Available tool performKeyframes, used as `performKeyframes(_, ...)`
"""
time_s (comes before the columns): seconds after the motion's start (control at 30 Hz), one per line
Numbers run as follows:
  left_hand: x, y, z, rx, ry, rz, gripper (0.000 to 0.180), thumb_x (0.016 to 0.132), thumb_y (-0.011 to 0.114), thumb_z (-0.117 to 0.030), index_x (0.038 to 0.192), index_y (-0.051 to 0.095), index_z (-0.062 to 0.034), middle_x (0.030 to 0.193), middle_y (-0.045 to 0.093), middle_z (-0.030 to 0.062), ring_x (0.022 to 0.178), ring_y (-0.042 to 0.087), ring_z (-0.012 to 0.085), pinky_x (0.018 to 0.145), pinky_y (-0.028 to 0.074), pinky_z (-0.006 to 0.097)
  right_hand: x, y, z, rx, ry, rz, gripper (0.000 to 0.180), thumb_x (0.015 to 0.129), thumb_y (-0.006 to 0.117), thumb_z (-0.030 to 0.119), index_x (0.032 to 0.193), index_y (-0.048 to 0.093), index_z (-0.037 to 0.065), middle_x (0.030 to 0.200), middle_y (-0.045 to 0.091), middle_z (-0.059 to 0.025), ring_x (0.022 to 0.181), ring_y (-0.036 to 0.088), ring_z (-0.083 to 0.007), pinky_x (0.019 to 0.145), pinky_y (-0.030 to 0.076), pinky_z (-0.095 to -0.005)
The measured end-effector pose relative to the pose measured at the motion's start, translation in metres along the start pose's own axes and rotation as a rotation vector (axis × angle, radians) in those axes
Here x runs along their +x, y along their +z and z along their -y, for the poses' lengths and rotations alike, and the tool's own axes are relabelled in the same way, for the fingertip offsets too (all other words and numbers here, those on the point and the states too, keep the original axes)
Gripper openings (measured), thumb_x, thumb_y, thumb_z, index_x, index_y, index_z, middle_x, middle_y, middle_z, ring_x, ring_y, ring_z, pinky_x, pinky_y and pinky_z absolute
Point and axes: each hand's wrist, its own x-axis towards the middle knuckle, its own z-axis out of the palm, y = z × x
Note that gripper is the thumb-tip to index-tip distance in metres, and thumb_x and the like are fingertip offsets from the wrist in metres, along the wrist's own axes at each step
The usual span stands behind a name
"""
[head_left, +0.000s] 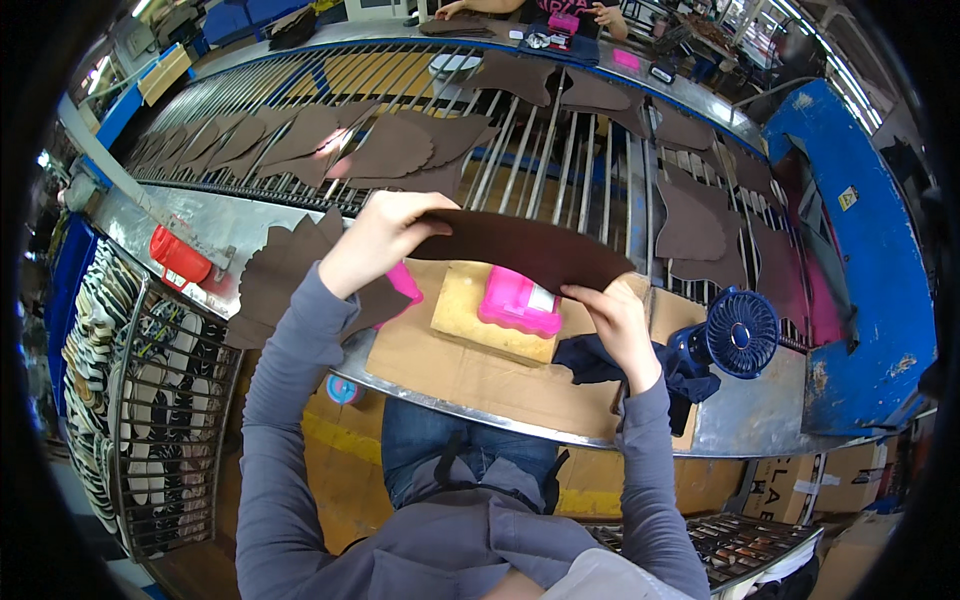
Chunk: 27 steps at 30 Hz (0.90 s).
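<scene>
Brown piece (520, 243) spans left hand (377, 236) to right hand (618, 320). Each pinches an end, thumb and fingers closed on it. Pink box (512, 307) below, between them.

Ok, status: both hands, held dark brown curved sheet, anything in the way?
Left hand and right hand gripping opposite ends of curved, dark brown flat sheet. Sheet held aloft. Bright pink plastic box on yellow rectangular block nearby; no obstruction apparent.

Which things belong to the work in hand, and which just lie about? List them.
Seemingly in the job:
brown sheet, held by left hand and right hand
other brown pieces

Apparently just lying about:
blue fan
dark cloth
</scene>
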Motion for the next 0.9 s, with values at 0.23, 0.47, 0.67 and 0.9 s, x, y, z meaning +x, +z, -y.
performKeyframes(0.23, 0.026, 0.054, -0.004, -0.042, 0.135, 0.193, 0.019, 0.082, 0.065, -0.004, 0.101, 0.066, -0.0017, 0.093, 0.069, 0.0138, 0.084, 0.068, 0.0296, 0.074, 0.054, 0.033, -0.072, 0.026, -0.041, -0.118, 0.098, -0.252, 0.032, 0.074, 0.063, -0.007, 0.099, 0.074, 0.01, 0.089, 0.07, -0.0119, 0.083, 0.066, -0.0297, 0.074, 0.05, -0.0351)
performKeyframes(0.47, 0.05, 0.097, -0.019, 0.003, 0.213, 0.298, 0.021, 0.082, 0.064, -0.005, 0.103, 0.066, -0.0052, 0.09, 0.069, 0.0136, 0.084, 0.068, 0.0315, 0.074, 0.054, 0.035, -0.111, 0.011, -0.042, -0.089, 0.25, -0.329, 0.028, 0.075, 0.066, -0.008, 0.096, 0.075, 0.008, 0.09, 0.07, -0.014, 0.083, 0.067, -0.0291, 0.075, 0.05, -0.0333)
performKeyframes(0.67, 0.073, 0.122, -0.041, -0.111, 0.244, 0.369, 0.021, 0.081, 0.066, -0.011, 0.102, 0.065, -0.0053, 0.086, 0.067, 0.0169, 0.083, 0.063, 0.0363, 0.073, 0.049, 0.042, -0.14, -0.046, -0.041, -0.126, 0.256, -0.361, 0.023, 0.073, 0.065, -0.008, 0.093, 0.07, 0.003, 0.091, 0.068, -0.0123, 0.087, 0.063, -0.0304, 0.08, 0.048, -0.038)
performKeyframes(0.9, 0.099, 0.137, -0.06, -0.203, 0.244, 0.495, 0.024, 0.082, 0.064, -0.005, 0.106, 0.067, -0.005, 0.093, 0.07, 0.0125, 0.081, 0.068, 0.0279, 0.071, 0.052, 0.034, -0.139, -0.114, -0.029, -0.345, 0.197, -0.434, 0.021, 0.068, 0.067, 0.003, 0.088, 0.067, 0.003, 0.089, 0.067, -0.0091, 0.085, 0.062, -0.0275, 0.081, 0.045, -0.0378)
